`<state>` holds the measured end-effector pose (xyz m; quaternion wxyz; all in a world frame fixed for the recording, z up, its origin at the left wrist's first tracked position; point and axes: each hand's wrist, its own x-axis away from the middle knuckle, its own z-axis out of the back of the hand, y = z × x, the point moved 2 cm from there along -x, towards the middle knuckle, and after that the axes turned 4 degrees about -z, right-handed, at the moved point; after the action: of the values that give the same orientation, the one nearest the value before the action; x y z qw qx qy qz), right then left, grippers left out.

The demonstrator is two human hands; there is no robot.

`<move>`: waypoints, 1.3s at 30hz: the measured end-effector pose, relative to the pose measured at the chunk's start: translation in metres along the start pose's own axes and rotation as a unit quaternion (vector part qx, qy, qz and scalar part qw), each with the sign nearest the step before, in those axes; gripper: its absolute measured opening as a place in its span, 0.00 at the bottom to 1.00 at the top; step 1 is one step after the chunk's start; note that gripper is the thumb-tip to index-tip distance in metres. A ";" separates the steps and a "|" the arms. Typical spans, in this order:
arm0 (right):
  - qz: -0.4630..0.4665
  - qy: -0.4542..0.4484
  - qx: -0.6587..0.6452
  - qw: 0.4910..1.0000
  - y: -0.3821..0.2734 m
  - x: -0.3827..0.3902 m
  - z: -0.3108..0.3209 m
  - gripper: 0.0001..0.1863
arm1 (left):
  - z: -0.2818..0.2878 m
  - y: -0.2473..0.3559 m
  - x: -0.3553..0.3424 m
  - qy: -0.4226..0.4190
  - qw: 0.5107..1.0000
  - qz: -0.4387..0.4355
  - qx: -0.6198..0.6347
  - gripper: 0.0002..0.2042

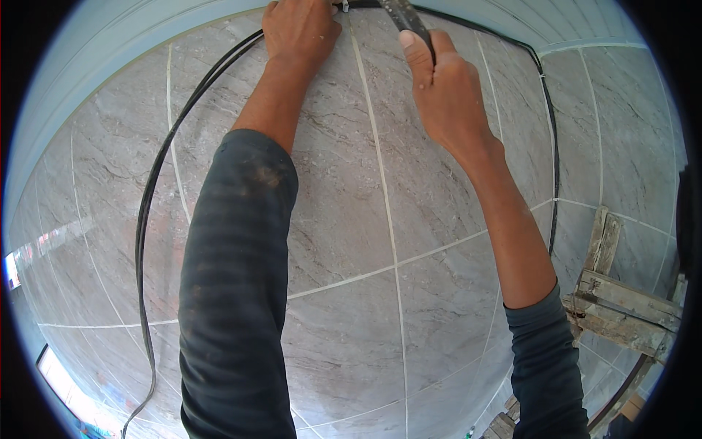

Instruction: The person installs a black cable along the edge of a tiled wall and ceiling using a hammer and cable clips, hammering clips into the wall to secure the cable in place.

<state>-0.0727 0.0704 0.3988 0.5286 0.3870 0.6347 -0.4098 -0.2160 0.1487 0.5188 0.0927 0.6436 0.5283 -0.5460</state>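
Observation:
Black cables [140,234] run up the tiled wall in a loose curve on the left and pass under my left hand [301,35] at the top edge. That hand's fingers are bent and pressed on the cables, partly cut off by the picture's edge. Just right of it, a small pale clip [345,6] sits on the cable. My right hand [452,95] is wrapped round the dark, speckled handle of what looks like a hammer [404,18], thumb along it. The tool's head lies out of view.
Grey marbled tiles [336,197] with pale joints cover the wall, meeting a light panelled ceiling [157,36]. From the top, the cable [557,150] continues down the right corner, with another clip [542,75]. Rough wooden boards [629,322] stand at the lower right.

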 end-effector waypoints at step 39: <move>-0.014 -0.015 0.014 1.000 0.001 -0.003 -0.002 0.28 | 0.000 0.003 0.002 -0.014 1.000 -0.008 -0.021 0.10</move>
<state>-0.0722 0.0722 0.4023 0.5266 0.3794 0.6262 -0.4319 -0.2136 0.1485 0.5162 0.1096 0.6295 0.5430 -0.5448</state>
